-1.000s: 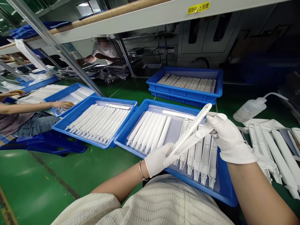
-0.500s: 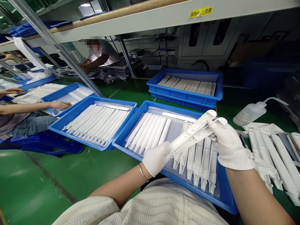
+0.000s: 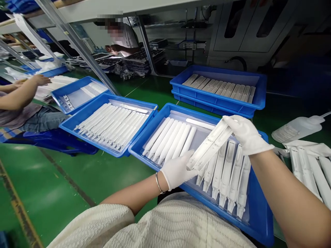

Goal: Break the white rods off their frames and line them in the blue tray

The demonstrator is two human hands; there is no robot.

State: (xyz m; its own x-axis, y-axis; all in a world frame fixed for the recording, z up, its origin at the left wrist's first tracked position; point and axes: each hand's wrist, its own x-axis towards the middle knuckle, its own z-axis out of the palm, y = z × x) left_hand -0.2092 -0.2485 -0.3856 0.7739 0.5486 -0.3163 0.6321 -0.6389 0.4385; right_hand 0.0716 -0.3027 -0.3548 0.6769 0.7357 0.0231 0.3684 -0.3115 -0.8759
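Note:
My left hand (image 3: 178, 170), in a white glove, pinches the near end of a long white plastic part (image 3: 209, 144). The gloved fingers of my right hand (image 3: 244, 132) wrap over its far end. The part hangs slanted above a blue tray (image 3: 261, 213) in front of me. In that tray lie smooth white covers (image 3: 170, 139) on the left and ribbed white pieces (image 3: 227, 175) on the right.
A second blue tray (image 3: 89, 112) of white parts sits to the left. Stacked blue trays (image 3: 256, 101) stand behind. A squeeze bottle (image 3: 297, 128) and loose white parts (image 3: 310, 162) lie at right. Another person's arm (image 3: 18, 94) reaches at far left. A worker (image 3: 121, 36) stands behind.
The upper white piece has closed down onto the lower one, so both now read as one part. My right hand slid over its far end. The view tilted down.

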